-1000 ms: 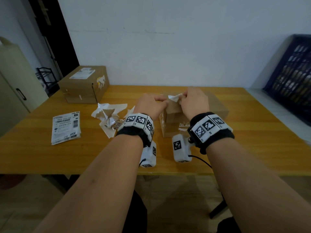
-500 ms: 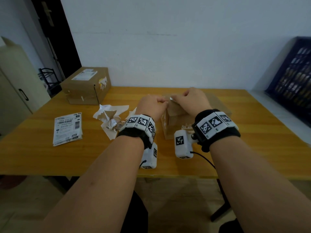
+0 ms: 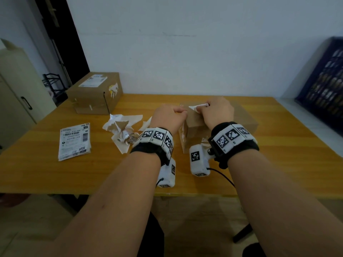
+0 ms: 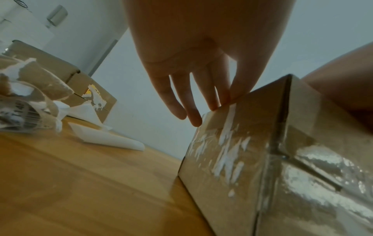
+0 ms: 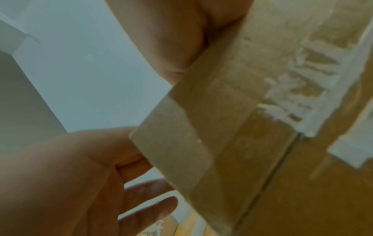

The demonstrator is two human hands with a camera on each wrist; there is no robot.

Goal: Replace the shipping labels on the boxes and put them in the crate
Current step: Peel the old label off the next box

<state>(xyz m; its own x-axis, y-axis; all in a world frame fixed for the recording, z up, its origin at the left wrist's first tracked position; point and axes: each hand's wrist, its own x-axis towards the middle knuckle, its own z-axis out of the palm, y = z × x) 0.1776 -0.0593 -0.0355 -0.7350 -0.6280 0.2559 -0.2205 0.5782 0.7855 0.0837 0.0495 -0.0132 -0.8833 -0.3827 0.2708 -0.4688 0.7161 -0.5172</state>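
Box [image 3: 243, 117] beside torn scraps [image 3: 122, 130]: right hand [image 3: 217, 112] pinches its label [image 3: 197, 107], left hand [image 3: 167, 117] touches it, fingers straight.

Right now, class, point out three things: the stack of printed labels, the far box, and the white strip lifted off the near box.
stack of printed labels [image 3: 75, 140], head view, middle of the top sheet.
far box [image 3: 89, 98], head view, its near side face.
white strip [image 3: 197, 107], head view, its free, lifted end.

Under the fingers [image 3: 201, 108], a brown cardboard box [image 3: 239, 123] on the wooden worktop [image 3: 55, 175]. Left of them, torn white paper scraps [image 3: 121, 129]; farther left, printed labels [image 3: 75, 140]; beyond, another cardboard box [image 3: 94, 95]. Far right, a dark plastic crate [image 3: 323, 86].
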